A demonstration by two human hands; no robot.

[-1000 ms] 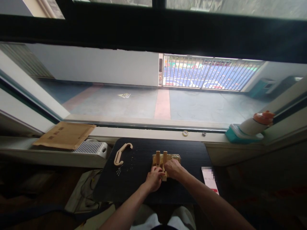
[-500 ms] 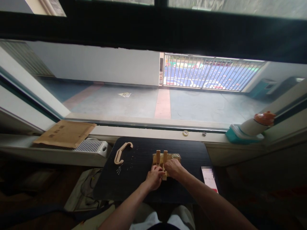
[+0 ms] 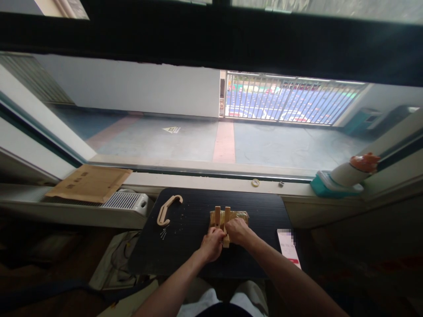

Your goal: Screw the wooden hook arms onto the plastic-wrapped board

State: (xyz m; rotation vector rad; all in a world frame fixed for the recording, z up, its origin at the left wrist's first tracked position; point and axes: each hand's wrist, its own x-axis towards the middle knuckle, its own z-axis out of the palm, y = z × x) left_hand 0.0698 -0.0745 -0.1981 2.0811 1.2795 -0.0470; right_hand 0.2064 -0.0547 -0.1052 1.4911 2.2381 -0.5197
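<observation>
Two pale wooden strips lie side by side, the left wooden strip (image 3: 217, 215) and the right wooden strip (image 3: 227, 214), across a packet in shiny yellowish wrapping (image 3: 243, 215). My left hand (image 3: 212, 243) is closed at the near part of the strips, its thumb and fingers pressed against the right one. Curled in a fist, my right hand (image 3: 237, 230) rests over the right strip and the packet; whatever its fingers hold is hidden. Farther left on the table are a curved wooden piece (image 3: 164, 212) with hooked ends and several thin screws or nails (image 3: 163, 233).
The black table (image 3: 185, 259) stands against a window sill. A phone (image 3: 288, 246) lies at its right edge. On the sill are a tape roll (image 3: 255, 183), a small grey object (image 3: 281, 184) and a teal box (image 3: 325, 187). A brown envelope (image 3: 89, 182) lies on the radiator (image 3: 125, 204) at left.
My left fingers have drawn in slightly around the right strip. My right hand stays in nearly the same place, and the strips and packet have hardly moved.
</observation>
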